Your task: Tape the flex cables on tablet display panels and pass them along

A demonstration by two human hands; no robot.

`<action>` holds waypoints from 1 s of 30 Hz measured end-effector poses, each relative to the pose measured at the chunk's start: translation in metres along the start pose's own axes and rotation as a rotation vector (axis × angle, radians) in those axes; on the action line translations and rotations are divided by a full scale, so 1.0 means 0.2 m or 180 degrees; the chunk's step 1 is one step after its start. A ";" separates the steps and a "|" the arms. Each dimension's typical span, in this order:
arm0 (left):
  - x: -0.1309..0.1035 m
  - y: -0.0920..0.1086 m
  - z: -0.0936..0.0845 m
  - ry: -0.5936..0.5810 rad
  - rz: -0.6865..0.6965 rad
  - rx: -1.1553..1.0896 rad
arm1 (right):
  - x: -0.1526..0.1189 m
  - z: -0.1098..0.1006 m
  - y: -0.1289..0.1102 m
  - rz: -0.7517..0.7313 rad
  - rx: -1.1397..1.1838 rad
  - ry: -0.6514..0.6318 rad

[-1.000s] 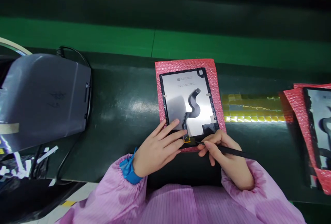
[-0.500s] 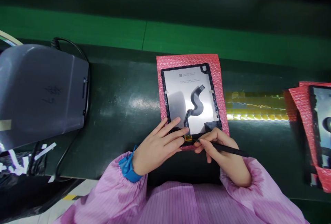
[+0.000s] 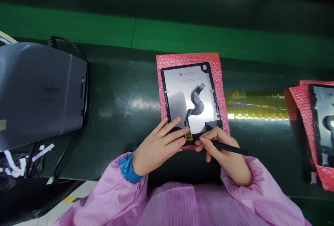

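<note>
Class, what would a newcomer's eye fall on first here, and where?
First, the silver-backed display panel near the centre, lying on red bubble wrap with a curving dark ribbon cable over it. Next, at its lower edge, the left hand rests with fingers spread while the right hand holds a slim black tool. The blue wristband on the left wrist also stands out.
</note>
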State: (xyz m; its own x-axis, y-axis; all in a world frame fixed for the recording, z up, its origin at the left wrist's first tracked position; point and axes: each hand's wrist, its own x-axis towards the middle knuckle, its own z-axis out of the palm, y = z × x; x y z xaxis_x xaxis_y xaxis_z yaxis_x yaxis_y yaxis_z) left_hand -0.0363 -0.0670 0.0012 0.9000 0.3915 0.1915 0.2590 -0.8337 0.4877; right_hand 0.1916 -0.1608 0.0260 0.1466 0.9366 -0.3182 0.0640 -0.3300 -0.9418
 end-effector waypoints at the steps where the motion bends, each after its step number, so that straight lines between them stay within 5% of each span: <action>1: 0.00 0.00 0.00 -0.0011 0.0001 -0.0001 | 0.00 0.00 0.00 0.0009 -0.0020 0.0006; 30: 0.01 0.00 -0.01 0.0076 -0.0015 -0.0106 | -0.02 0.02 -0.01 -0.0272 -0.0062 0.0104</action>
State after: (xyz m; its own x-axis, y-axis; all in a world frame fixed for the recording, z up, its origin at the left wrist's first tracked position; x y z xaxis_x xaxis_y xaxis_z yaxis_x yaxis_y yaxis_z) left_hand -0.0344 -0.0664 0.0032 0.8900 0.4050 0.2093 0.2510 -0.8186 0.5166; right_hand 0.1868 -0.1627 0.0290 0.1719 0.9572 -0.2327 0.0970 -0.2515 -0.9630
